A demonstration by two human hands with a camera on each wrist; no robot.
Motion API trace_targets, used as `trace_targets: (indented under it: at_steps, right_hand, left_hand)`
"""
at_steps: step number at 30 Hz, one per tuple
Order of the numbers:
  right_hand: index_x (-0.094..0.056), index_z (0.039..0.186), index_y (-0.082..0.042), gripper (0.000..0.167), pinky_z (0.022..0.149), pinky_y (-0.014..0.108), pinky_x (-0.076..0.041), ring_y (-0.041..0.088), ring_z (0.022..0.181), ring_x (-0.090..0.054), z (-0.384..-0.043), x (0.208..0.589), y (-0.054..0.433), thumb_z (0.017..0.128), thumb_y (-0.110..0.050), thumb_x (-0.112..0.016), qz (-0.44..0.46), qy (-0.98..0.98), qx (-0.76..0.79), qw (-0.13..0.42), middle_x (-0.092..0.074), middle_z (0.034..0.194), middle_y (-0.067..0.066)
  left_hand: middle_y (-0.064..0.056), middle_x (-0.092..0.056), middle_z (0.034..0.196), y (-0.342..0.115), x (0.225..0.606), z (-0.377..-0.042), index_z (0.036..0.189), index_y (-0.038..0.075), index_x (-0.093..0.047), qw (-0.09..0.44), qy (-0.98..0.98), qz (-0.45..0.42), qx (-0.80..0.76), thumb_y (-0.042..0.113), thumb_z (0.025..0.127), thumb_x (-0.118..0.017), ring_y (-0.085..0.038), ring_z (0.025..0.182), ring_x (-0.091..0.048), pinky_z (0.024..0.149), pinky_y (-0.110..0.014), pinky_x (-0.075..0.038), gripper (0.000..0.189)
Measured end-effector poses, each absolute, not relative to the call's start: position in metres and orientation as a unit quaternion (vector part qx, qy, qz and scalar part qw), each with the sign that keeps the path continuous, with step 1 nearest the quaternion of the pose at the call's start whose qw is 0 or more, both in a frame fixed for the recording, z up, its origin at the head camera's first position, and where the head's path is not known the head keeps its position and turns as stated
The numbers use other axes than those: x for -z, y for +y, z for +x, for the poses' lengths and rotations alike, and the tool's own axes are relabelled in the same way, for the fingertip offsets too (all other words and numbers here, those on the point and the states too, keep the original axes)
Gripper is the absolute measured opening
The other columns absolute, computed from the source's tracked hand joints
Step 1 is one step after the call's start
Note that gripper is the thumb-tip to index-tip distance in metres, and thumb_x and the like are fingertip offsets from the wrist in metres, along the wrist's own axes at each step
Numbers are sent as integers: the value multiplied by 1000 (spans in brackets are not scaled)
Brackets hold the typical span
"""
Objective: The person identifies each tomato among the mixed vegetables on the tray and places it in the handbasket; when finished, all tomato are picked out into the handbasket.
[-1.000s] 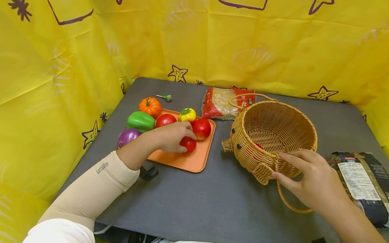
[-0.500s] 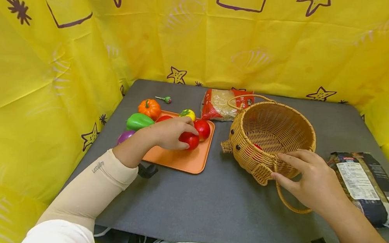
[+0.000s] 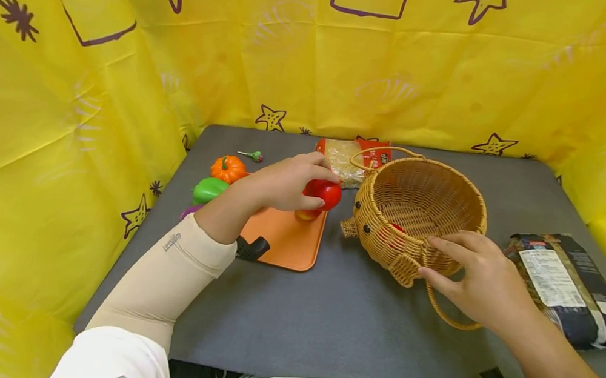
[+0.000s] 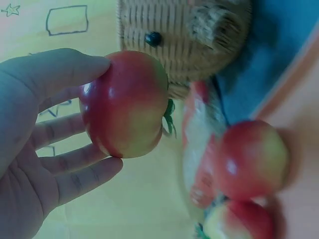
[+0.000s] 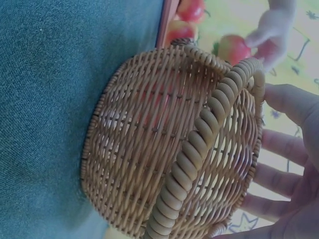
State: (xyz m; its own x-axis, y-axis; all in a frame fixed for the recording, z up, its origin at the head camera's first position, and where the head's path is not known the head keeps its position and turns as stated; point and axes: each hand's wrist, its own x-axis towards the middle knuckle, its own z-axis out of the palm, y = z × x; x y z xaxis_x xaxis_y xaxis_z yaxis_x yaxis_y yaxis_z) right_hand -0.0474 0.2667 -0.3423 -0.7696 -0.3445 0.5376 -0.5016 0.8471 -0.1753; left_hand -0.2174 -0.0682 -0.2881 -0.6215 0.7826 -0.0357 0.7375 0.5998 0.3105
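Note:
My left hand holds a red-and-yellow tomato between thumb and fingers, raised over the far right part of the orange tray. Green sepals show at its end in the left wrist view. Beneath it another tomato lies on the tray; two tomatoes, the nearer one larger, appear below the hand in that view. My right hand grips the near rim of an animal-faced wicker basket, thumb outside and fingers over the edge. Something red shows inside the basket, mostly hidden by its front wall.
Left of the tray sit an orange pumpkin, a green pepper and a purple vegetable partly behind my arm. A red-and-clear food bag lies behind, near the basket; a dark labelled bag lies at right.
My left hand has lifted the tomato off the tray and carried it up and right, towards the basket. My right hand stays on the basket rim.

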Motion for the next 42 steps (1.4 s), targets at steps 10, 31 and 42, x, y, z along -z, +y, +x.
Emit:
trace_targets:
  at_steps: [10,31,42]
  right_hand:
    - [-78,114,-7,49,77,57,-54,36,99,-64,-48,340,266,83,-46,-82,226,-930,-157,244,-70,105,14]
    - [-79,112,-7,82,74,57,-56,37,100,-64,-47,341,264,95,-75,-38,229,-925,-160,259,-71,103,14]
    - [-79,112,-6,83,73,58,-55,37,98,-64,-47,342,264,95,-76,-37,231,-923,-160,263,-70,104,16]
  left_hand:
    - [-1,-51,138,-24,259,-221,140,22,-64,41,863,471,-177,28,96,-69,-18,123,-51,103,-32,-48,45]
    - [0,-49,141,56,283,-216,146,25,-56,93,848,516,-83,36,98,-65,-14,124,-51,101,-24,-46,50]
    - [-2,-48,145,68,290,-214,149,27,-54,113,856,504,-35,37,99,-64,-16,125,-51,101,-27,-48,52]
